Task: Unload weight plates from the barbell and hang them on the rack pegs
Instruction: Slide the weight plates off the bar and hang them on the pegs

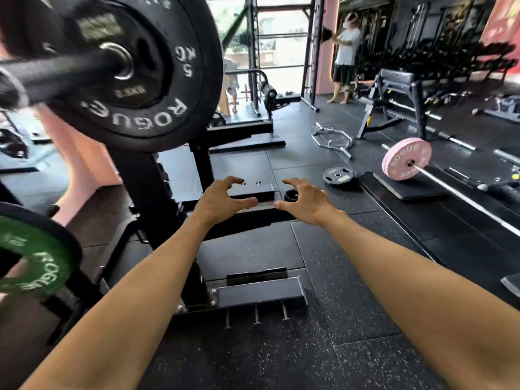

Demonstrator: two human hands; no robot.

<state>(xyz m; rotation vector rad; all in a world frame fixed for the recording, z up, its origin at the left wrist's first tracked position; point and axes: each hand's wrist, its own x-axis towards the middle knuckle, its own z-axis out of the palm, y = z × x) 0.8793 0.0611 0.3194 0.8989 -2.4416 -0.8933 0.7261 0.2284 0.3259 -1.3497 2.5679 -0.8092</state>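
Black plate on barbell; both hands empty.

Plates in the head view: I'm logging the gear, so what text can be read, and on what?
"ROGUE" and "5 KG": large black plate on the barbell.
"2.5KG": small black plate in front of it; its upper label is blurred.
"ROGUE": green plate.
"ROGUE": pink plate.
Floor plate: too small to read.

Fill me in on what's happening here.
A person in a gym reaches both hands forward, left hand and right hand, fingers spread and holding nothing. The barbell at upper left is still loaded with a black Rogue plate and a smaller plate in front of it. A green Rogue plate sits lower left.
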